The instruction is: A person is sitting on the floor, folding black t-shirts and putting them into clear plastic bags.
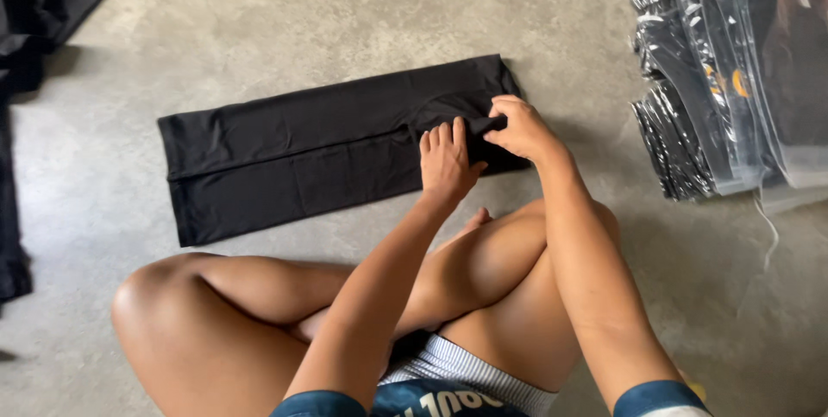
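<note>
Person seated cross-legged on a mottled grey concrete floor (pixel 345 3), bare knees nearest the camera, striped shorts and dark blue sleeve cuffs at the bottom edge. Both forearms reach forward over the knees. Left hand (pixel 447 161) lies flat, fingers together and extended, palm pressing down on the right-hand part of a long black fabric garment folded into a narrow rectangle (pixel 293 154). Right hand (pixel 517 128) sits just beside the left, fingers curled and pinching a fold of the same black cloth near its right end. The garment lies flat on the floor directly beyond the knees, running left to right at a slight tilt, a lengthwise fold line visible along its middle. Farther off, at upper right, a stack of dark garments packed in clear glossy plastic bags (pixel 733 72) rests on the floor, well apart from the hands. At the far left edge, a heap of loose black cloth (pixel 34 3).
</note>
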